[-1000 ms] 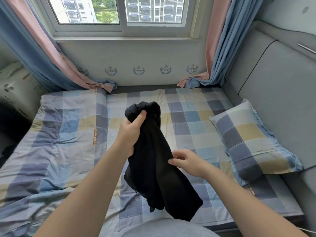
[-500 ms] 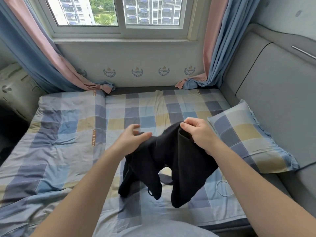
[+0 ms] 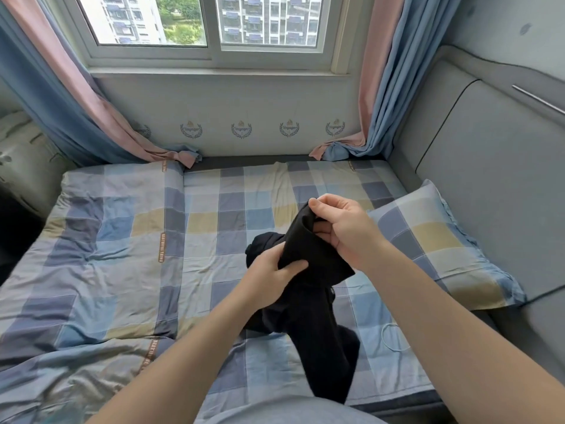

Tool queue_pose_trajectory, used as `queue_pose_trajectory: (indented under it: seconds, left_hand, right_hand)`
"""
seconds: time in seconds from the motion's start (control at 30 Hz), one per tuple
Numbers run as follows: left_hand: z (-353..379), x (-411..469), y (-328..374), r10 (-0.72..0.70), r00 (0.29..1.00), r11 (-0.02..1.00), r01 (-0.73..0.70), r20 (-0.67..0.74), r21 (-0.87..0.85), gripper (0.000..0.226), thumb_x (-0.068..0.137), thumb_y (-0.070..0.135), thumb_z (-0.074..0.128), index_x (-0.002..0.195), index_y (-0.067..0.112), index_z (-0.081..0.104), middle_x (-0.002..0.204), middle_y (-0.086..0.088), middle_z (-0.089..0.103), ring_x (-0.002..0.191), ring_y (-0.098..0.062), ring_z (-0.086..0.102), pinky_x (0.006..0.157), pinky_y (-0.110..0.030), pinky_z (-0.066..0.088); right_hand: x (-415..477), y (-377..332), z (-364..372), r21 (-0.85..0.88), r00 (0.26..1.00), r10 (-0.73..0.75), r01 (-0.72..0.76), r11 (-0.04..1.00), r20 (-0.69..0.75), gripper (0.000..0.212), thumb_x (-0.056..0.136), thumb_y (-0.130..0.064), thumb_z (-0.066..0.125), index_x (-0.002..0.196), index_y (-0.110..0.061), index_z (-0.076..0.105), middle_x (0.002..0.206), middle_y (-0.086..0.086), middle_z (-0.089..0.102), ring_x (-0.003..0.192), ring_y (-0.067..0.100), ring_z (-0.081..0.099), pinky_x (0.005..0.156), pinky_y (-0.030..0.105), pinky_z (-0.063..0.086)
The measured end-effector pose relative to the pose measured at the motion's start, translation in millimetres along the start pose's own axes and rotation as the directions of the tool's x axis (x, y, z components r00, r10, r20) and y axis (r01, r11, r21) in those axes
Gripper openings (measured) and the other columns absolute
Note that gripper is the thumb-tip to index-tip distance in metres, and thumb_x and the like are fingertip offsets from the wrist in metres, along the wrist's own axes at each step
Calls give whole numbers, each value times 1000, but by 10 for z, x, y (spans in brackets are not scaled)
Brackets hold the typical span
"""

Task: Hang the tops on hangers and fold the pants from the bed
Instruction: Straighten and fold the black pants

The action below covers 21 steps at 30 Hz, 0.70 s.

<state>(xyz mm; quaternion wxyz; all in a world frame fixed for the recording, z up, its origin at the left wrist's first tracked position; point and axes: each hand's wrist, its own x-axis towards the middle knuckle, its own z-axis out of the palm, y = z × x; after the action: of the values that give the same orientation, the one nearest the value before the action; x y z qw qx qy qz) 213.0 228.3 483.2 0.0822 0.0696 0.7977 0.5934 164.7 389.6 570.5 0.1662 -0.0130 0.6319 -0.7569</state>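
Observation:
A black garment [image 3: 318,328] hangs bunched above the checked bed [image 3: 214,228], its lower part drooping toward the near edge. My right hand [image 3: 342,231] pinches its upper edge, thumb on top and fingers curled underneath. My left hand [image 3: 272,280] grips the cloth just below and to the left, thumb pressed over the fabric. Whether it is a top or pants I cannot tell, since the folds hide its shape. No hanger shows.
A checked pillow [image 3: 440,252] lies at the right against the grey padded headboard [image 3: 489,166]. A folded checked quilt [image 3: 101,249] covers the bed's left half. A thin white cord loop [image 3: 394,336] lies on the sheet. Curtains [image 3: 382,87] flank the window.
My left hand let go of the garment's top, dropped and took a new hold lower on the cloth. My right hand rose to the right with an edge pinched.

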Motion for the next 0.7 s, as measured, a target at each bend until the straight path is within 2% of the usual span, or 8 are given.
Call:
queue_pose_trajectory:
  seconds: [0.07, 0.2, 0.33, 0.4, 0.47, 0.57, 0.63, 0.7]
  left_hand:
    - [-42, 24, 18, 23, 1000, 997, -22, -19, 70, 12, 92, 40, 60, 102, 43, 66, 101, 19, 73, 100, -5, 67, 94, -43, 54]
    - [-107, 54, 10, -10, 995, 985, 27, -99, 169, 13, 96, 40, 56, 99, 36, 67, 96, 15, 72, 96, -12, 66, 91, -48, 51]
    - [-162, 110, 28, -80, 974, 984, 111, -213, 142, 15, 101, 35, 54, 102, 28, 67, 95, 10, 72, 95, -14, 66, 91, -48, 52]
    - [-243, 149, 40, -159, 939, 983, 179, -304, 38, 16, 102, 34, 53, 102, 26, 67, 95, 5, 72, 93, -16, 67, 91, -49, 54]
    - [-338, 177, 47, -261, 894, 964, 221, -364, -147, 15, 102, 33, 54, 103, 27, 67, 96, 2, 74, 94, -19, 69, 90, -48, 56]
    - [-452, 226, 100, -371, 836, 897, 211, -405, -388, 8, 100, 36, 58, 97, 32, 65, 83, 10, 76, 92, -20, 71, 72, -35, 60]
    - [-494, 276, 191, -418, 809, 847, 184, -412, -498, 5, 99, 36, 60, 96, 33, 63, 81, 11, 75, 89, -20, 72, 60, -31, 58]
    - [-505, 332, 311, -478, 782, 779, 168, -400, -604, 8, 99, 35, 61, 103, 28, 62, 94, 1, 75, 88, -24, 72, 51, -30, 56]
  right_hand:
    - [-17, 15, -16, 7, 1000, 7, -7, 1000, 3, 25, 102, -15, 55, 78, -8, 61, 71, 7, 64, 64, 19, 67, 62, 27, 57]
    - [-17, 30, -61, 2, 1000, 5, -5, 1000, 7, 19, 103, -13, 54, 90, -6, 64, 88, 12, 71, 83, 27, 70, 77, 33, 59]
    - [-10, 40, -115, -68, 999, 2, 1, 998, 47, 18, 103, -11, 51, 102, -5, 67, 112, 12, 74, 106, 30, 71, 95, 42, 55]
    - [-24, 46, -155, -125, 998, -18, 24, 992, 54, 20, 104, -13, 50, 104, -7, 69, 114, 8, 74, 110, 24, 70, 99, 42, 53]
    - [-44, 87, -191, -183, 998, -46, 54, 982, 44, 19, 103, -17, 52, 103, -13, 71, 114, 1, 75, 111, 17, 69, 100, 41, 51]
    - [-81, 241, -201, -290, 997, -55, 67, 955, 52, 15, 96, -32, 62, 102, -23, 72, 114, -7, 73, 111, 11, 67, 100, 39, 50]
    - [-127, 409, -172, -414, 997, 29, 4, 910, 74, 38, 82, -56, 69, 113, -35, 66, 121, -18, 67, 117, 4, 61, 101, 33, 47]
    - [-185, 602, -85, -442, 980, 179, -126, 888, 82, 79, 61, -76, 76, 129, -43, 50, 127, -28, 54, 117, -3, 55, 97, 25, 45]
